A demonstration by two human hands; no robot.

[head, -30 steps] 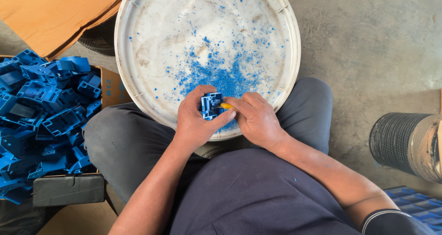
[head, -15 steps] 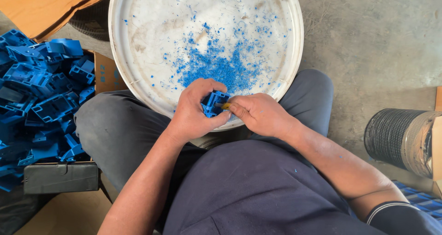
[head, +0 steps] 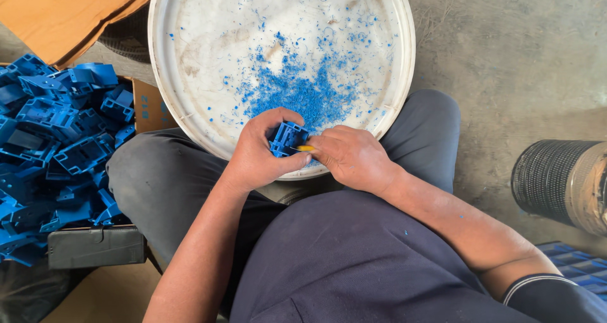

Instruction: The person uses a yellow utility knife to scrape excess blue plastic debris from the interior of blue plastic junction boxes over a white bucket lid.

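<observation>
A: Grip check. Left hand (head: 262, 152) is wrapped around a small blue plastic part (head: 288, 138), thumb under it, fingers curled over the far side. Right hand (head: 351, 157) is closed on a thin tool with a yellow tip (head: 305, 148); the tip touches the part's right edge.

B: Where's the part sitting?

A: Held in the air over the near rim of the round white tray (head: 183, 117), between the person's knees. Not resting on the tray.

B: Surface?

A: Tray floor is scuffed white, with a heap of blue shavings (head: 303, 92) just far of the hands and loose flecks scattered wider. Ground is bare grey concrete (head: 506, 63) (rough, stained).

B: Surroundings?

A: On the left, a pile of blue plastic parts (head: 54, 139) in a cardboard box (head: 147, 105), with a dark grey case (head: 95, 247) on its near side. Brown cardboard sheet (head: 60, 10) far left. On the right, a ribbed dark cylinder (head: 556, 180) lying on its side; near right corner shows a blue crate (head: 578, 263), partly cut off.

B: Arm pose?

A: Both forearms come in from the near edge and converge at the tray rim. Left wrist bent inward, right wrist fairly straight, knuckles up. Person is seated, grey trousers (head: 164, 184), dark blue shirt (head: 354, 266).
</observation>
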